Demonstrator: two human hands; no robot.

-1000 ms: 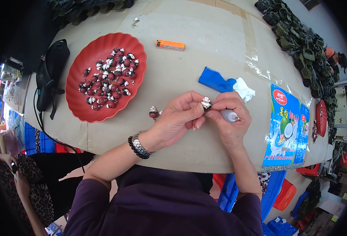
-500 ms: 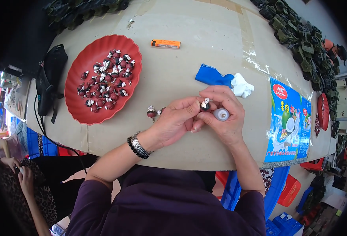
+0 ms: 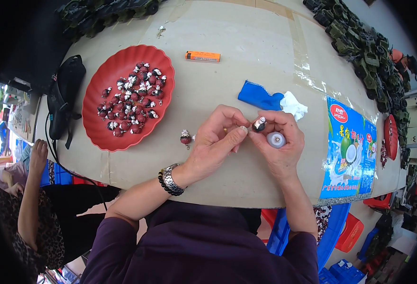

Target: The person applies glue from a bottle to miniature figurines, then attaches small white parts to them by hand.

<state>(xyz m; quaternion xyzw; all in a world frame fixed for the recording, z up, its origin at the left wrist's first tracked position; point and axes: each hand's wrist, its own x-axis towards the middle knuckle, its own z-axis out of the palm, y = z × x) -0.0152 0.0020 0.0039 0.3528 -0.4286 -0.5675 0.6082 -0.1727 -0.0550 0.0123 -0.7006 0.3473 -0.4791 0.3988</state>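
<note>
- Centre: right hand [image 3: 286, 152] grips a small figure [image 3: 259, 124], seemingly mid-work, and a pale bottle [image 3: 276, 139]; left hand [image 3: 215, 146] beside the figure, grip unclear.
- Upper left: red dish [image 3: 103, 78] of similar figures [image 3: 134, 96]; finished or waiting, I can't tell from here.

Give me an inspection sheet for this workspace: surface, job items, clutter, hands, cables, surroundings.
Surface: pale table with tape strips; blue printed panel at right.
Job's things: red dish of small dark-red-and-white ornaments; a loose ornament beside the left hand.
Clutter: orange oblong item, blue cloth, crumpled white tissue, black pouch.
Hands: right hand holds a held ornament and a pale bottle; left fingertips close by, contact unclear.
Cables: black cable over the near-left edge.
Surroundings: dark green toy vehicles at right; another person at left.
</note>
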